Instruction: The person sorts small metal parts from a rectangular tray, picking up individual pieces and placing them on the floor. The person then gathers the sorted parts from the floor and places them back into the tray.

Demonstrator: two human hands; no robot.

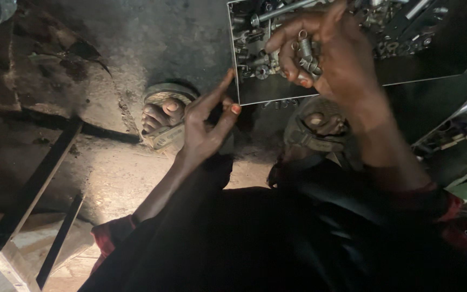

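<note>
Right hand [331, 48] closed around springs [308, 54] over far tray [255, 92] of bolts. Left hand [206, 121] open, fingertips at tray's near-left corner. Better to steady tray and pinch springs firmly.

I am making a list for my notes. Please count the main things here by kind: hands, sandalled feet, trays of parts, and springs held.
Hands: 2 (left hand, right hand)
Sandalled feet: 2 (left foot, right foot)
Tray of metal parts: 1
Springs in the right hand: a small bunch, number unclear, counted as 1
Total: 6
</note>
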